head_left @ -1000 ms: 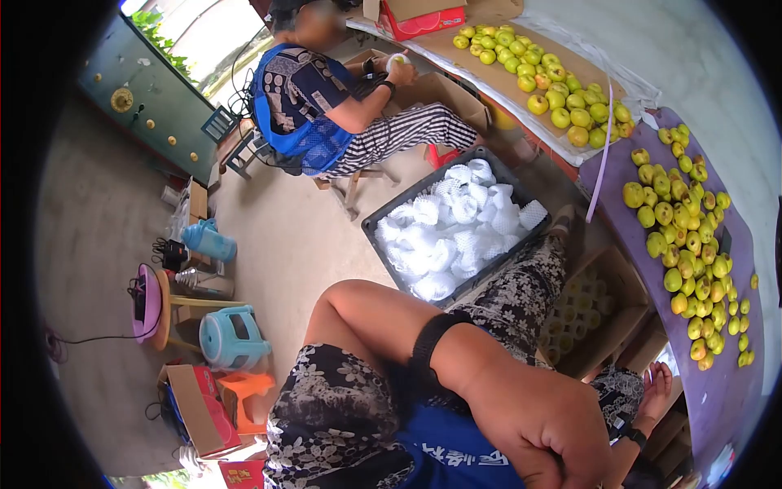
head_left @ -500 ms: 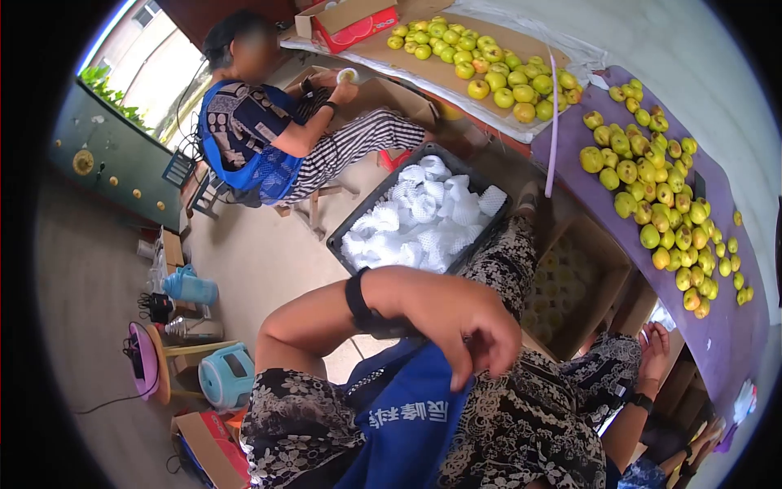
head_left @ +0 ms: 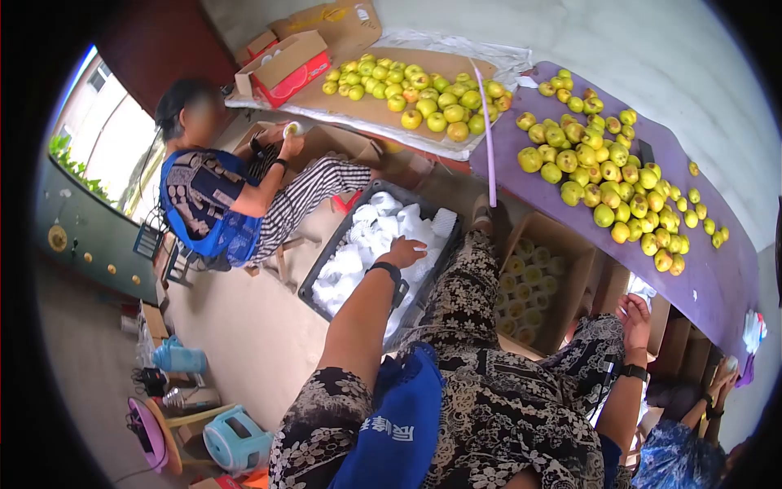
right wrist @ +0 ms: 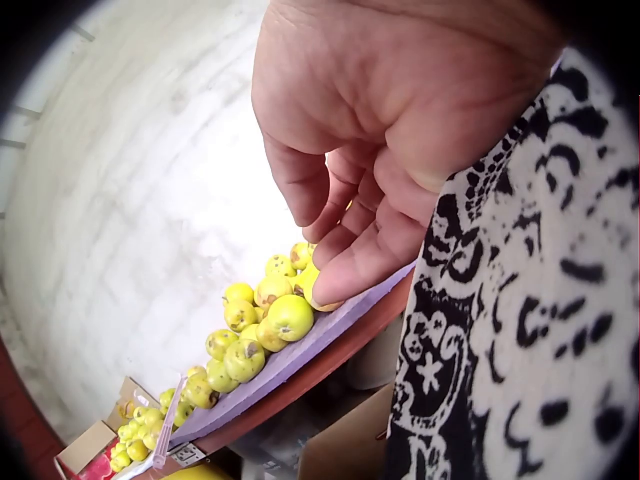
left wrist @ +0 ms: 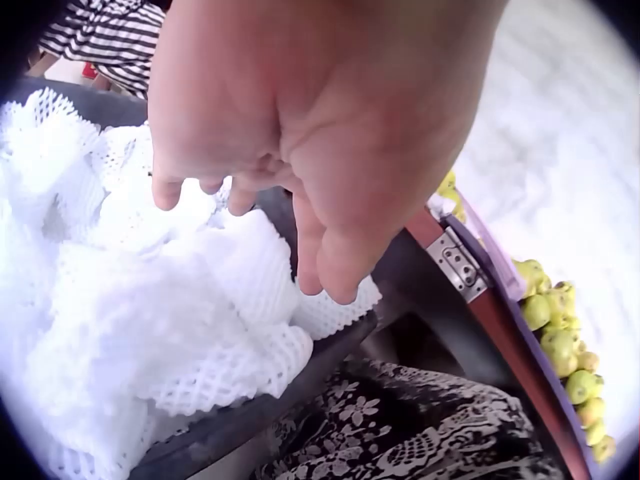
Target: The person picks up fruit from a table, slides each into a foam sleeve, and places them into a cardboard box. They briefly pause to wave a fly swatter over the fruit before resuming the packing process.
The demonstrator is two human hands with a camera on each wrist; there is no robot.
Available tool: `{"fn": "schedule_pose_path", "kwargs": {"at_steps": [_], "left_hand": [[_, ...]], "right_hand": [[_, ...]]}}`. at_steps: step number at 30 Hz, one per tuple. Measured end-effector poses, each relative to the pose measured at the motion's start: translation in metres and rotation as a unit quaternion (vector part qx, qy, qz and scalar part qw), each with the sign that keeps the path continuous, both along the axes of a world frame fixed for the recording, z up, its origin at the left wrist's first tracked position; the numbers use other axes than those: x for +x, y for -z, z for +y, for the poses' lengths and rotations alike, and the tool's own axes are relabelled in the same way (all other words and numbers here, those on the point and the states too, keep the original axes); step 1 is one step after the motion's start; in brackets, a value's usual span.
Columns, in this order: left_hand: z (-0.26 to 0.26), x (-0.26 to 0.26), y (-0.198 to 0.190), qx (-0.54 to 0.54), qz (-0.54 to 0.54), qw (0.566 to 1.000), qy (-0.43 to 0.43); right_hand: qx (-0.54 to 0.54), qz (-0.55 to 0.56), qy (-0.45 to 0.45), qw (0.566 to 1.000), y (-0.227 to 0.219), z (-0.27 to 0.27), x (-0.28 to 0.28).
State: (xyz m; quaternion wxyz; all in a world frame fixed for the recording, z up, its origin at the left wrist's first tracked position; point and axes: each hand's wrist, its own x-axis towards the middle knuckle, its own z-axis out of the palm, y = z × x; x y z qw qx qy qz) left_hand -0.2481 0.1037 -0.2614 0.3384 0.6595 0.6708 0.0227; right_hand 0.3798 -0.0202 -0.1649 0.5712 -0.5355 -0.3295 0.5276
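Observation:
My left hand (head_left: pixel 403 253) reaches over the black crate (head_left: pixel 305 287) of white foam fruit nets (head_left: pixel 346 265). In the left wrist view the fingers of my left hand (left wrist: pixel 320 150) point down, loosely bent, close over the nets (left wrist: pixel 180 300), with nothing between them. My right hand (head_left: pixel 634 319) is by my right thigh, below the edge of the purple-covered table (head_left: pixel 692 285). The right wrist view shows my right hand (right wrist: pixel 370 150) with loosely curled fingers that hold nothing; the yellow-green apples (right wrist: pixel 292 318) behind it lie on the table.
A cardboard box (head_left: pixel 570 269) of packed fruit stands between my legs and the table. More apples (head_left: pixel 586 163) are spread over the tabletops. Another person (head_left: pixel 216 196) sits across the crate holding a netted fruit (head_left: pixel 293 129). A blue stool (head_left: pixel 236 440) stands at the left.
My left hand has moved from in front of my body, out over my lap, to the foam nets in the crate. The head view has shifted. My right hand stays by my thigh.

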Motion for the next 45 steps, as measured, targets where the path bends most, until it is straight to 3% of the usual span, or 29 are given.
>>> {"fn": "schedule_pose_path", "kwargs": {"at_steps": [5, 7, 8, 11, 13, 14, 17, 18, 20, 22, 25, 27, 31, 40, 45], "left_hand": [[0.005, 0.002, 0.039, 0.043, 0.048, 0.998, 0.028], [0.003, -0.005, 0.045, 0.105, -0.031, 0.994, -0.029], [0.001, -0.008, 0.04, 0.106, -0.032, 0.993, -0.028], [-0.009, -0.005, -0.004, 0.235, -0.128, 0.955, -0.129], [-0.019, -0.003, -0.039, 0.253, -0.197, 0.933, -0.166], [-0.026, 0.002, -0.059, 0.254, -0.196, 0.933, -0.161], [-0.051, 0.025, -0.122, 0.283, -0.266, 0.914, -0.115], [-0.059, 0.036, -0.138, 0.242, -0.334, 0.905, -0.104], [-0.072, 0.059, -0.156, 0.19, -0.434, 0.878, -0.07], [-0.083, 0.082, -0.171, 0.161, -0.47, 0.867, -0.035], [-0.094, 0.112, -0.196, 0.134, -0.495, 0.858, 0.021], [-0.103, 0.135, -0.216, 0.153, -0.534, 0.829, 0.063], [-0.106, 0.15, -0.214, 0.167, -0.532, 0.823, 0.108], [-0.113, 0.169, -0.209, 0.16, -0.594, 0.782, 0.099], [-0.114, 0.165, -0.22, 0.163, -0.564, 0.8, 0.119]], "right_hand": [[0.007, -0.015, 0.007, 1.0, -0.001, -0.001, -0.004], [-0.01, -0.019, 0.017, 1.0, -0.002, 0.0, -0.006], [-0.009, -0.02, 0.018, 1.0, -0.002, 0.0, -0.007], [0.001, 0.017, 0.039, 0.999, -0.006, 0.004, -0.009], [-0.025, -0.041, 0.035, 0.998, -0.009, 0.006, -0.025], [-0.023, -0.038, 0.039, 0.998, -0.015, 0.008, -0.04], [0.0, -0.097, -0.106, 0.99, -0.063, 0.015, -0.109], [0.02, -0.133, -0.158, 0.978, -0.081, 0.018, -0.134], [0.094, -0.119, -0.258, 0.954, -0.103, 0.022, -0.174], [0.19, -0.202, -0.292, 0.915, -0.122, 0.022, -0.21], [0.215, -0.257, -0.275, 0.901, -0.148, 0.016, -0.238], [0.254, -0.267, -0.236, 0.899, -0.152, 0.012, -0.245], [0.279, -0.328, -0.205, 0.879, -0.152, -0.001, -0.241], [0.253, -0.317, -0.201, 0.892, -0.145, -0.011, -0.236], [0.299, -0.313, -0.203, 0.878, -0.15, -0.011, -0.238]]}}
